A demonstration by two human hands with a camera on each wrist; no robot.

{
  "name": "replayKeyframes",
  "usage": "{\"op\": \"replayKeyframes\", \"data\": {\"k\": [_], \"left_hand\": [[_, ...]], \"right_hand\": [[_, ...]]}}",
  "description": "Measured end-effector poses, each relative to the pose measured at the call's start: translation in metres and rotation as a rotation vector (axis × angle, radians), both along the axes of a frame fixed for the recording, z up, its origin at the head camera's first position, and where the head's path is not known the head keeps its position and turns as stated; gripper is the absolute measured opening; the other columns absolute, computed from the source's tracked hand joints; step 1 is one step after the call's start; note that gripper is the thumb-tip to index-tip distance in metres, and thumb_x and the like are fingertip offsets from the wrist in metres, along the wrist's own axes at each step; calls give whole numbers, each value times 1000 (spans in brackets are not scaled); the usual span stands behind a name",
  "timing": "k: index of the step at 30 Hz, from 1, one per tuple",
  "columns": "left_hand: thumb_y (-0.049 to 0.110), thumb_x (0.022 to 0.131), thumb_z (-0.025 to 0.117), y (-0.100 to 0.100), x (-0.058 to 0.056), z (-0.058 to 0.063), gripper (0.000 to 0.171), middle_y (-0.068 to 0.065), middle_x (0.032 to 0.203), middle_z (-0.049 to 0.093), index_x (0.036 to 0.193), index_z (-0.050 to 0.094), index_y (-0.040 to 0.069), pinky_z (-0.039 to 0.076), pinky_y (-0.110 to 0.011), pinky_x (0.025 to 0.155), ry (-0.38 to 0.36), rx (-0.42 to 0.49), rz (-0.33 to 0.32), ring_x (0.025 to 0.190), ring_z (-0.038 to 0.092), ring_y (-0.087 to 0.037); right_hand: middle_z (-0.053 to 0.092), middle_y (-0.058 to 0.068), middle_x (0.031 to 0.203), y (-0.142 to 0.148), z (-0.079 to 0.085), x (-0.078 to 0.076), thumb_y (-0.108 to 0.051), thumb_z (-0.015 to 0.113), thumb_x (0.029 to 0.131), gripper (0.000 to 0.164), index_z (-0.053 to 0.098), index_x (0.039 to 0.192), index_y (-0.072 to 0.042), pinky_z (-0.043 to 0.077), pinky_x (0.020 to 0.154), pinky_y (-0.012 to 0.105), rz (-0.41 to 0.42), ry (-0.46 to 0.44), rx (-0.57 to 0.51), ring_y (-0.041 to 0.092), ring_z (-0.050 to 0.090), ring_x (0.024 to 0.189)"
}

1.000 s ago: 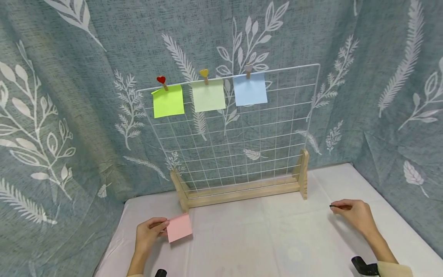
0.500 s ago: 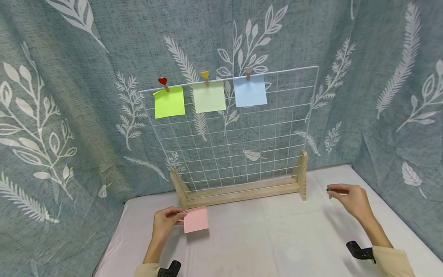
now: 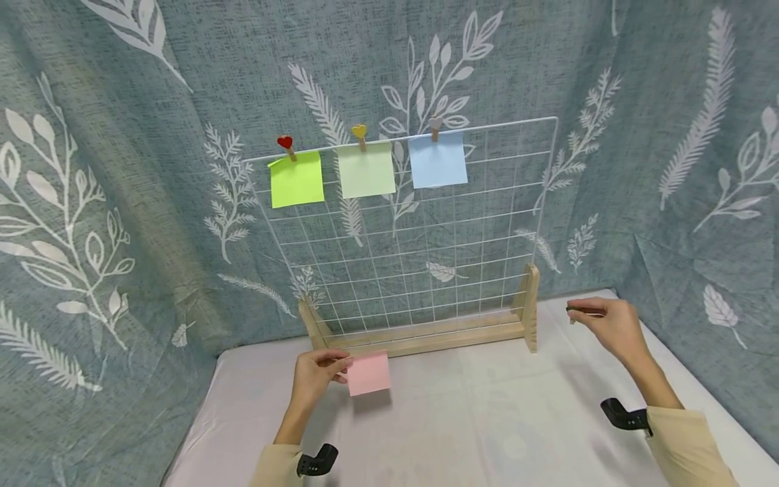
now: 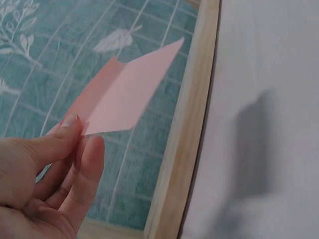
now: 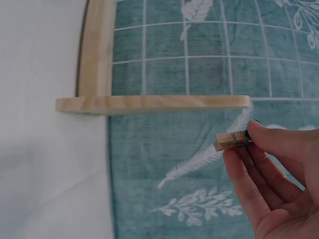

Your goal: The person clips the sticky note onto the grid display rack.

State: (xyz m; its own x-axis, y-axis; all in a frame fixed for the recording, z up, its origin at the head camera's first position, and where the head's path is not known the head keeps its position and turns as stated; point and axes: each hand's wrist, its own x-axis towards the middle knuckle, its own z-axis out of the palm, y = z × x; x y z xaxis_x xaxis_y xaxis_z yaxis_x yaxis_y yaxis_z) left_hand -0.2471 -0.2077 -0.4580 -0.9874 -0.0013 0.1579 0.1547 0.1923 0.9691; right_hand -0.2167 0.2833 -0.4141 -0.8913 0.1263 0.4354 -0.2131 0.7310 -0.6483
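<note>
A pink sticky note point(image 3: 368, 373) is pinched at its left edge between the thumb and fingers of my left hand point(image 3: 313, 375), in front of the wire grid's wooden base. In the left wrist view the note point(image 4: 134, 89) has a crease along one side. My right hand point(image 3: 611, 325), to the right of the stand, pinches a small wooden clothespin point(image 5: 232, 139) with a dark green end partly hidden by the thumb. Along the top of the white wire grid point(image 3: 450, 237) hang a lime note point(image 3: 297, 181), a pale green note point(image 3: 367, 172) and a blue note point(image 3: 438, 162).
Heart-topped clothespins, one red point(image 3: 285, 142), one yellow point(image 3: 360, 132) and one grey point(image 3: 435, 123), clip those notes. The grid stands in a wooden base point(image 3: 456, 336) on a white-covered table point(image 3: 438, 419). A patterned teal curtain point(image 3: 140, 203) surrounds the table.
My left hand has carried the pink note rightward and farther from me toward the stand. My right hand has risen and shifted slightly left with the clothespin. The hanging notes stay put.
</note>
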Motion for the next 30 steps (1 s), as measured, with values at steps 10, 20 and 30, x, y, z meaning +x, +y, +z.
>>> {"op": "replayKeyframes", "data": {"k": [10, 20, 30], "left_hand": [[-7, 75, 67, 23, -8, 8, 12, -20, 78, 64, 85, 65, -12, 57, -34, 55, 19, 9, -22, 58, 63, -22], [-6, 76, 67, 43, -17, 25, 7, -19, 76, 66, 82, 69, -5, 58, -33, 57, 79, -39, -65, 62, 63, -22], [-7, 78, 64, 62, -2, 63, 9, -27, 81, 64, 85, 66, -12, 57, -43, 62, 95, -56, -132, 67, 63, -39]], "right_hand": [[68, 15, 91, -3, 28, -12, -23, 64, 85, 25, 69, 102, -5, 54, 64, 43, -1, 1, -8, 23, 64, 76], [68, 15, 94, -5, 50, -19, -25, 66, 83, 28, 69, 102, -5, 54, 69, 45, -8, 43, -37, 14, 64, 74], [67, 15, 97, -13, 65, -23, -26, 66, 83, 28, 68, 104, -6, 53, 69, 41, -9, 47, -49, 8, 62, 76]]}}
